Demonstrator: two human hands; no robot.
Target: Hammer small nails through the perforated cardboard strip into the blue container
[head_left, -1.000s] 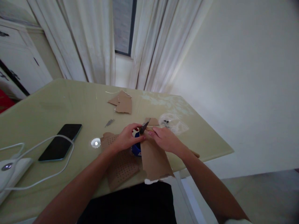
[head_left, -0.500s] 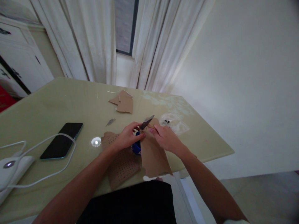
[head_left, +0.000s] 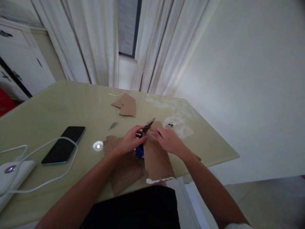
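Observation:
My right hand point(head_left: 168, 139) is closed round the wooden handle of a small hammer point(head_left: 149, 125), whose dark metal head tilts over the far left corner of a brown cardboard strip point(head_left: 157, 159). Thumb and forefinger of my left hand point(head_left: 132, 140) curl together at that corner, close to the hammer head; whatever they pinch is hidden. Under the cardboard's left side sits a round blue object point(head_left: 139, 152), partly covered. A second cardboard piece with rows of small holes point(head_left: 127, 173) lies beneath my left forearm. Several thin metal nails point(head_left: 113, 125) lie farther back on the table.
On the table point(head_left: 83, 108) are torn cardboard scraps point(head_left: 127, 106), a clear plastic bag point(head_left: 179, 127) with small dark items, and a shiny round piece point(head_left: 98, 146). To the left lie a phone point(head_left: 63, 144) and a white power strip point(head_left: 17, 175) with a looping cable.
The hammer head has swung up and right from the cardboard corner, then dipped back slightly. My left hand stays at the corner. The view has shifted a little.

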